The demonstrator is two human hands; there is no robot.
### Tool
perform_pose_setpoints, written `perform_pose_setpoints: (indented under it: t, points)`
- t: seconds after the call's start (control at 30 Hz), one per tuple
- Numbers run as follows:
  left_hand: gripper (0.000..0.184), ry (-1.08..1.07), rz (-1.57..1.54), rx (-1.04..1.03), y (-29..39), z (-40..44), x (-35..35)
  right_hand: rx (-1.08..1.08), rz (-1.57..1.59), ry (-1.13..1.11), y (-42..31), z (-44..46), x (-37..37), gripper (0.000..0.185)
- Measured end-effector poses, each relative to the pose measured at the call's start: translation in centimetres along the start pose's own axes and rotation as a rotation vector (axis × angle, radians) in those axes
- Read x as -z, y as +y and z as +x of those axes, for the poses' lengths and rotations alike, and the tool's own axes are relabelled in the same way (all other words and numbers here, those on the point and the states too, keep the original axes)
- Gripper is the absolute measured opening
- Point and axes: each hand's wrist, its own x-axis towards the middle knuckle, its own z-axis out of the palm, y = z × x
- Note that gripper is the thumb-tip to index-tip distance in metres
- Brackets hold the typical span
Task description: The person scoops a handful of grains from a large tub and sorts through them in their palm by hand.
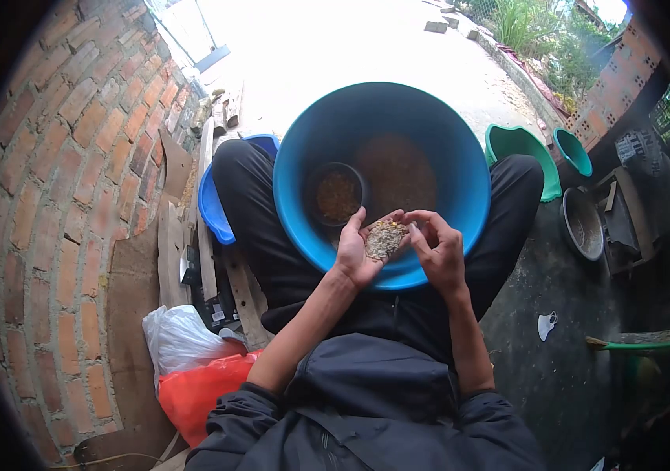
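Note:
My left hand (pixel 353 255) is turned palm up over the near rim of a large blue tub (pixel 292 188), cupped under a small heap of pale, flaky grain mix (pixel 386 238) with some yellow bits. Beside it, my right hand (pixel 441 255) has thumb and fingers pinched together at the heap's edge; whatever is between the fingertips is too small to make out. Inside the tub, a dark bowl (pixel 360 187) with a brownish-yellow mass stands on the left. Brown loose material (pixel 399 169) covers part of the tub's bottom.
A blue basin (pixel 211 208) sits left of my legs, near a white plastic bag (pixel 182 337) and a red bag (pixel 197 392). Green basins (pixel 519 145) and a metal pan (pixel 584 224) lie right. A brick wall (pixel 60 235) bounds the left; a white mask (pixel 546 325) lies on the floor.

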Motion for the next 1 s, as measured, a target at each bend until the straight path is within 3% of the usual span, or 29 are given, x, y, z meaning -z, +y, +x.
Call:
perform_pose_setpoints:
  t: [0.13,0.6,1.0]
  points:
    - [0.068,-0.023,0.07,0.032,-0.1,-0.1,0.0,0.054,-0.232,0.012,0.5,-0.1,-0.3,0.012]
    - [0.068,-0.056,0.181,0.056,-0.3,0.7,0.5,0.135,-0.43,0.043,-0.1,-0.3,-0.8,0.008]
    - [0.065,-0.06,0.185,0.026,-0.4,0.8,0.5,0.023,-0.228,-0.015,0.6,-0.4,-0.6,0.014]
